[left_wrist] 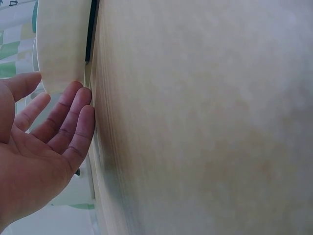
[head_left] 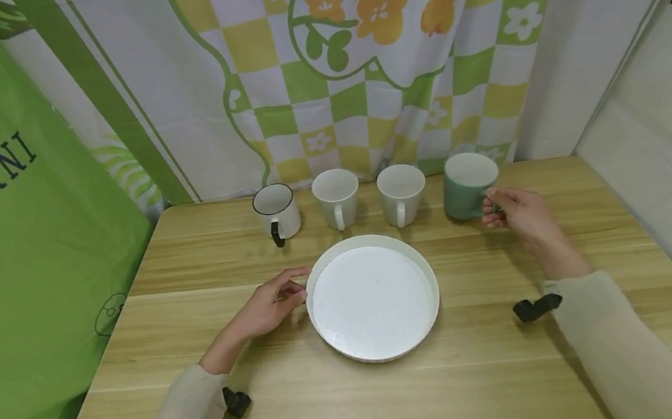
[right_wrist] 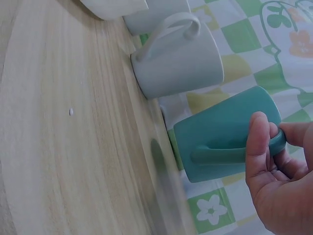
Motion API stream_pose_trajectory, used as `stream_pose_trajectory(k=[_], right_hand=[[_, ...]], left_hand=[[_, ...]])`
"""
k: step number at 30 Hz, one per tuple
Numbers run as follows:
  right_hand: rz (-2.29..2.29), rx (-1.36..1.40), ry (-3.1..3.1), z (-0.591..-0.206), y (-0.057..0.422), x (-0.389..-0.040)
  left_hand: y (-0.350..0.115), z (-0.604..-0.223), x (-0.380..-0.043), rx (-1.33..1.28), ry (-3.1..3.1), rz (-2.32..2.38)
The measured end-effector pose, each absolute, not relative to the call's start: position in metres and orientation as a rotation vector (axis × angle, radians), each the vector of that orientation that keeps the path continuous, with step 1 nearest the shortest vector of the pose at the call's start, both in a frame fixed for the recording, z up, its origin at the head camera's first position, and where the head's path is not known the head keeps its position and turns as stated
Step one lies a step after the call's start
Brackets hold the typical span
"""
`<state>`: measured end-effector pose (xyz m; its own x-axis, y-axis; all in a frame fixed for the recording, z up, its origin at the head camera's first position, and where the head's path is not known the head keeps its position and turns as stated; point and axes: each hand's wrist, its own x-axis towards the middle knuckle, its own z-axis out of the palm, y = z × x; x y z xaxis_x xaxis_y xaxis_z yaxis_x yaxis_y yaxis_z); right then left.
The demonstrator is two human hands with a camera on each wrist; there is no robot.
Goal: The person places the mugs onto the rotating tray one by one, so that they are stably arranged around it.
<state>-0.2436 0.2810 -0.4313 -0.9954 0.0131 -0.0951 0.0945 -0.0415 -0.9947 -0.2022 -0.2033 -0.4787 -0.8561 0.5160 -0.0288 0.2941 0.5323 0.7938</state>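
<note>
My right hand grips the handle of a teal green mug at the back right. In the right wrist view, the green mug hangs tilted, its base raised off the tabletop, with fingers and thumb curled around the handle. A round white tray with a low rim lies mid-table. My left hand is at the left side of this tray, its fingertips right at the rim. The left wrist view shows that hand with fingers loosely extended, close to the tray's outer wall.
Left of the green mug, two pale mugs and a white mug with a black rim and handle stand in a row along the back of the wooden table. Patterned curtains hang just behind.
</note>
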Motion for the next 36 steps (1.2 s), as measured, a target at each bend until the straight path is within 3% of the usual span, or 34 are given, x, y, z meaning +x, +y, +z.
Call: stream_pose_trajectory(k=[36], right_hand=[[-2.168, 0.007, 2.205, -0.410, 0.265, -0.206]], left_hand=[[-0.202, -0.479, -0.201, 0.695, 2.515, 1.243]])
